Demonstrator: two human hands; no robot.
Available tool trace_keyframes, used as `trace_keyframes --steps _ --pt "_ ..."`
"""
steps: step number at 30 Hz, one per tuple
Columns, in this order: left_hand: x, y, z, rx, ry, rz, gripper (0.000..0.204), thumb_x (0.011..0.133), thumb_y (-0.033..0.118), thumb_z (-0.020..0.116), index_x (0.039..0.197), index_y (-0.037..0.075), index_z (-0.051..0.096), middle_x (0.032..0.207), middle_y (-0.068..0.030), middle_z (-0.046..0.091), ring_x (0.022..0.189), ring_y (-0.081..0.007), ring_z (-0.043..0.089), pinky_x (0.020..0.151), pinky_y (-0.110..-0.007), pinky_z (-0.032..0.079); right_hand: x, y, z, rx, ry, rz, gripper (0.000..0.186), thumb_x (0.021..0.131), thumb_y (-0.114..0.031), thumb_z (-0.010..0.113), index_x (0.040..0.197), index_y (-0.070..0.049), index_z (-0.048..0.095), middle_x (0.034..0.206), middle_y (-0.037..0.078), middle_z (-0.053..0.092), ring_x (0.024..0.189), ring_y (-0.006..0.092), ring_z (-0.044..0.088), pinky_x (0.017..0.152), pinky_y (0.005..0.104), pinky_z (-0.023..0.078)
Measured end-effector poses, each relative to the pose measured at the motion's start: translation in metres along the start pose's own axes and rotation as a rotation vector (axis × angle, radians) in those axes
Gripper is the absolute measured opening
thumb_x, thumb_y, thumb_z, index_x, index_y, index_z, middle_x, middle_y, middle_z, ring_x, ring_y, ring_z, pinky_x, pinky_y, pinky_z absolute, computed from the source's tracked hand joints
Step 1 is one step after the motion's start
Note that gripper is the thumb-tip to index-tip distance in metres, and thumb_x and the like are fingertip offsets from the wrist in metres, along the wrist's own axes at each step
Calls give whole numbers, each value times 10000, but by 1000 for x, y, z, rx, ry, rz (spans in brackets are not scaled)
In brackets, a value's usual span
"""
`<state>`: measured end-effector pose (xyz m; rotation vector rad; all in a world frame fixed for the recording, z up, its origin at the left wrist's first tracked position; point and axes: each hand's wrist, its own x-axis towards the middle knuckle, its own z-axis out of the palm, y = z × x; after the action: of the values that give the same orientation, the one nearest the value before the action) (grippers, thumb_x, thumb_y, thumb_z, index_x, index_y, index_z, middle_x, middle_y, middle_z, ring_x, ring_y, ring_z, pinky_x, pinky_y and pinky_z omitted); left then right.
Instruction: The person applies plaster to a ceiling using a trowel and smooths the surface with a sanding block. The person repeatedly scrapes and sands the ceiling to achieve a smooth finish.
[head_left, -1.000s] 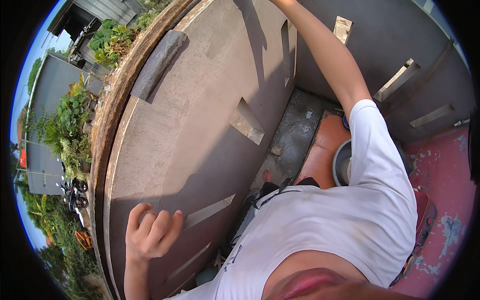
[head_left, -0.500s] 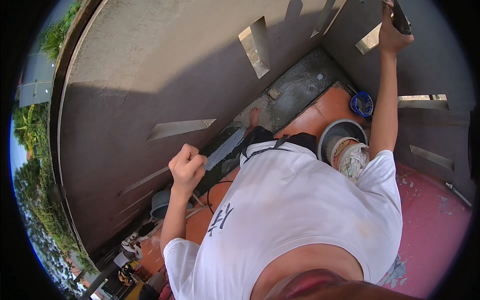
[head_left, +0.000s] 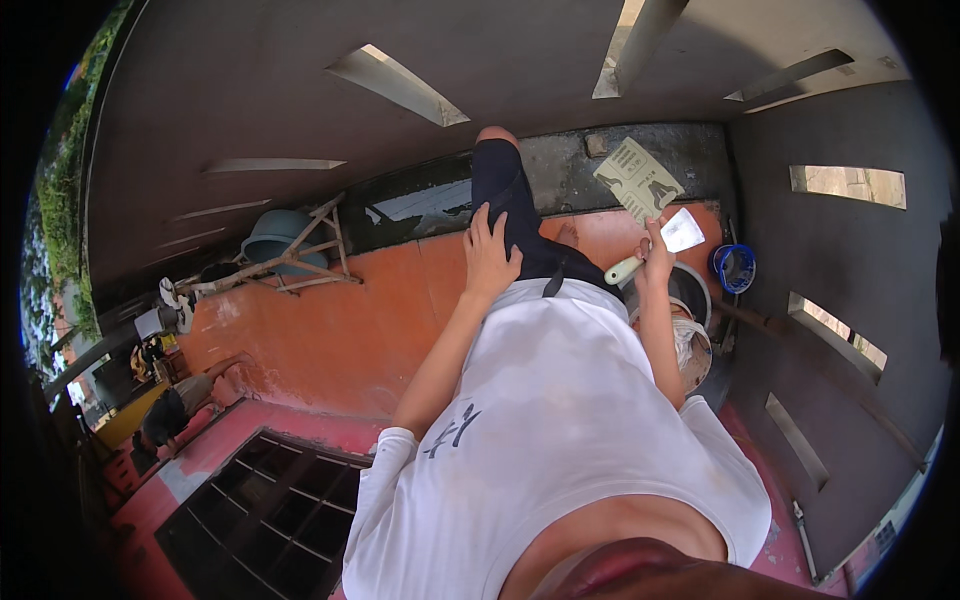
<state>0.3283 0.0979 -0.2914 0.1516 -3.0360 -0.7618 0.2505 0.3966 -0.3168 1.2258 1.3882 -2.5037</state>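
Right fingers [head_left: 655,236] hold a pale-handled scraper [head_left: 682,232] (apparently white-bladed); left fingers [head_left: 484,222] spread.

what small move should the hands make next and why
I'd probably bring the left hand over to take the printed sheet: that hand only rests on the dark shorts, while the right hand appears to grip both the sheet and a pale-handled scraper.

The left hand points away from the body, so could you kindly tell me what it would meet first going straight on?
Probably the dark shorts, which the left hand overlaps in this view; just past them comes the bare knee. Depth is unclear, so it may already touch the shorts.
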Motion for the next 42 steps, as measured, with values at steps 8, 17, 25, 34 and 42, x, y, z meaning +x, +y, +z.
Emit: trace_keyframes --steps 8,17,25,34,42 --pt "-9 31 -29 198 -795 -380 1223 803 547 787 1701 85 96 1636 -451 -205 1521 -613 -235 1057 -891 6 -47 -4 120 -224 -373 -46 487 944 -135 785 1367 39 617 878 -4 655 529 26 423 481 231 335" --pt "4 -90 -83 -382 -735 -133 731 1024 499 513 1601 82 347 1556 -234 317 1376 -362 340 1072 -537 318 -64 36 206 -339 -678 -690 202 923 30 742 1115 -23 773 1074 89 774 842 141 718 709 294 565" --pt "-25 -105 -79 -980 307 -670 466 1132 344 412 1443 25 551 1423 -119 597 1271 -237 600 1091 -385 433 -59 127 189 -865 -1170 -1181 274 749 6 835 1007 -71 791 1196 128 760 893 287 775 728 336 605" --pt "44 -86 -46 -693 154 -415 463 1132 244 450 1515 -9 507 1666 -155 382 1534 -345 373 1248 -430 296 -45 139 160 -1003 -1417 -917 359 701 -23 806 1046 -115 765 1296 27 724 826 261 752 671 354 607" --pt "19 -100 -12 -351 150 -485 759 1064 334 594 1609 -91 281 1716 -283 206 1587 -444 215 1284 -467 226 -35 95 118 -1006 -988 -252 457 1031 -283 686 1383 -57 500 1245 126 606 906 214 634 887 351 517"
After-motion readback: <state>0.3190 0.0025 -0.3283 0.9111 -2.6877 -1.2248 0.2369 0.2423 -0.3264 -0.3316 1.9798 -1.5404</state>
